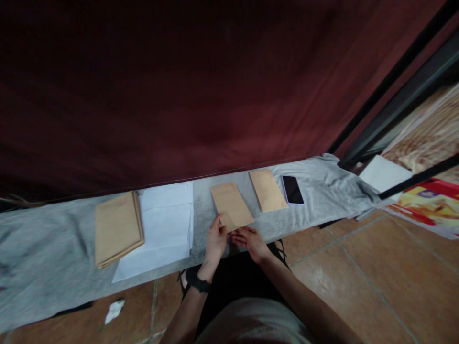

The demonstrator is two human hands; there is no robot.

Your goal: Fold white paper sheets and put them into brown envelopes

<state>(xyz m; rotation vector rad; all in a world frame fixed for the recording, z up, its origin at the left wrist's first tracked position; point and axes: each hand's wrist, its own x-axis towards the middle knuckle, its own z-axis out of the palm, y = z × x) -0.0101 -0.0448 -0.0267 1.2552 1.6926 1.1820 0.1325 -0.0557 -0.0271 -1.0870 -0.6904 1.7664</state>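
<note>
A brown envelope [231,204] lies on the grey cloth [46,248] in front of me. My left hand [215,239] pinches its near corner, fingers closed on the flap edge. My right hand [251,240] rests at the envelope's near edge, fingers bent and pressing down on it. A black band sits on my left wrist. A second brown envelope [267,189] lies just to the right.
A stack of brown envelopes [116,227] and white paper sheets [165,224] lie to the left. A black phone [292,189] lies right of the envelopes. A dark red curtain hangs behind. Tiled floor, a paper scrap [114,309] and printed posters [430,205] are around.
</note>
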